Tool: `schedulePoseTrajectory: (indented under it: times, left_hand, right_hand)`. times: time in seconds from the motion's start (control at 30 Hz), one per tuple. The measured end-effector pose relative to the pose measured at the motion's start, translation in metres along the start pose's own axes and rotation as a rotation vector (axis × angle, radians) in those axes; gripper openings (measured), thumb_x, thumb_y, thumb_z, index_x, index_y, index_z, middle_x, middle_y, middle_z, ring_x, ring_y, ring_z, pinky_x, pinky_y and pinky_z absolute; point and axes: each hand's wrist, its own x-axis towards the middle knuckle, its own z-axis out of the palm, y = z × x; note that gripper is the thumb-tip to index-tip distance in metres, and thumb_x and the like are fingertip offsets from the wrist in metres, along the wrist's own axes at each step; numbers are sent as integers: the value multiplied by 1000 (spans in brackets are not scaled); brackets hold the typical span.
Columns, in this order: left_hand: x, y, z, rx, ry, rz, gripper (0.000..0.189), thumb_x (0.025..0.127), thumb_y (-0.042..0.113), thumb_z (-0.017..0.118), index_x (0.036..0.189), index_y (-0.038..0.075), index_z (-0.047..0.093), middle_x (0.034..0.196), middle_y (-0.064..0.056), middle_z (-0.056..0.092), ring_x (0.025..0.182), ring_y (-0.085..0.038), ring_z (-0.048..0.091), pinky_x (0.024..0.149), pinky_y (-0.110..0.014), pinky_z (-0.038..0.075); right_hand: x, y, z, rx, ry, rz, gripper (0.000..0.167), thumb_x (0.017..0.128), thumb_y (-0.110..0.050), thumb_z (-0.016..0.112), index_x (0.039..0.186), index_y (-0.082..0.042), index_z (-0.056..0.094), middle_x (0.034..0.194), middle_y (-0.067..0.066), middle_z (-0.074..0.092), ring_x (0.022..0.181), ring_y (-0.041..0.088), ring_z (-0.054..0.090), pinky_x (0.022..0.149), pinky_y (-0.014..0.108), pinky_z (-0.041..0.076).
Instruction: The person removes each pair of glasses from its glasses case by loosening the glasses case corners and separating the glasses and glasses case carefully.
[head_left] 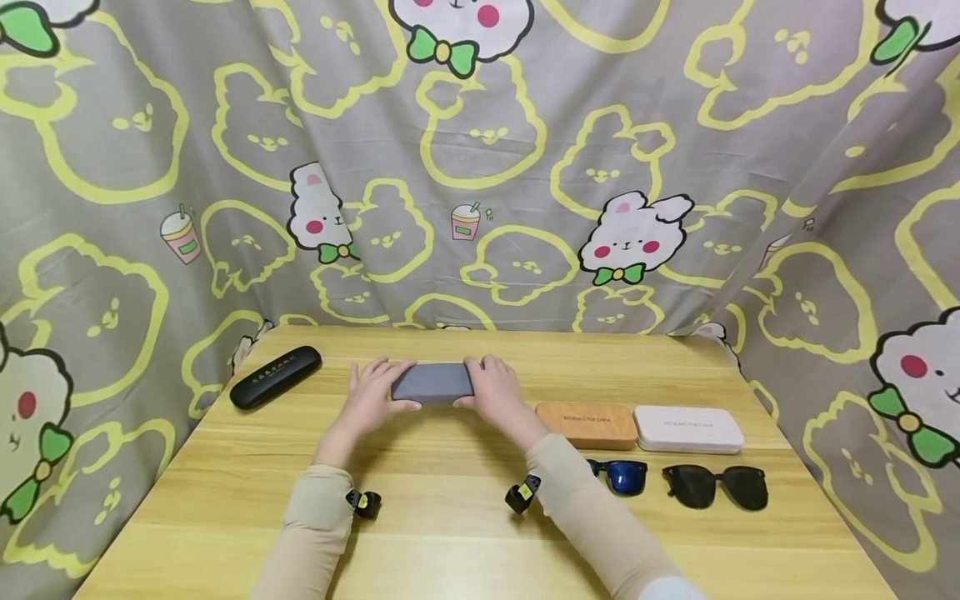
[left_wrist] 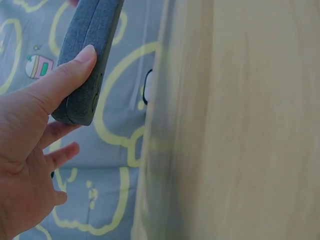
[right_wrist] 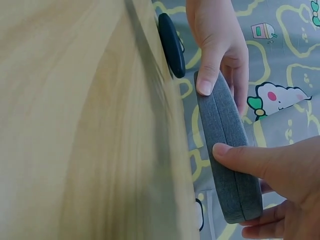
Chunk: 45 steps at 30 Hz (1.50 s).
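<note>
Both hands hold a grey fabric glasses case (head_left: pixel 432 385) over the far middle of the table, one at each end. My left hand (head_left: pixel 367 395) pinches its left end, thumb on the near side; in the left wrist view the other fingers are spread past the case. Gripping the right end is my right hand (head_left: pixel 495 390), its thumb also on the near side. The right wrist view shows the case (right_wrist: pixel 227 145) closed, with a thin seam along its side and both thumbs pressed to it.
At the far left of the wooden table (head_left: pixel 450 550) lies a black glasses case (head_left: pixel 276 377). An orange-brown case (head_left: pixel 588 427) and a white case (head_left: pixel 690 430) sit at the right. In front are blue-lensed sunglasses (head_left: pixel 627 477), partly behind the right sleeve, and black sunglasses (head_left: pixel 716 487).
</note>
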Motion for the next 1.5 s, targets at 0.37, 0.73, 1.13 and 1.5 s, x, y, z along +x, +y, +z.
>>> schedulePoseTrajectory:
  times: [0.37, 0.73, 1.13, 1.5]
  left_hand:
    - [-1, 8, 8, -8, -64, -6, 79, 71, 42, 83, 141, 22, 52, 137, -12, 59, 137, -40, 42, 111, -76, 6]
    - [-2, 22, 15, 38, -146, -31, 83, 70, 45, 84, 141, 18, 52, 137, -11, 59, 134, -39, 45, 110, -76, 9]
    - [-1, 38, 23, 80, -176, -47, 83, 66, 48, 85, 137, 20, 56, 138, -5, 60, 132, -35, 48, 111, -76, 11]
    - [-2, 54, 30, 68, -205, -117, 78, 64, 44, 88, 133, 23, 59, 137, -6, 60, 130, -38, 49, 109, -78, 12]
  right_hand:
    - [-19, -1, 0, -41, -49, 67, 75, 75, -50, 79, 134, -11, 53, 114, 16, 61, 110, 32, 59, 96, 46, 48]
    - [-33, 6, 1, -57, -82, 103, 74, 74, -50, 80, 132, -11, 56, 111, 15, 62, 109, 32, 58, 97, 46, 47]
    - [-45, 17, -3, -21, -147, 122, 78, 74, -48, 81, 135, -9, 52, 121, 18, 60, 120, 37, 54, 104, 50, 42]
    - [-51, 25, -3, -44, -181, 138, 76, 72, -50, 82, 132, -11, 55, 122, 16, 61, 120, 34, 54, 103, 49, 44]
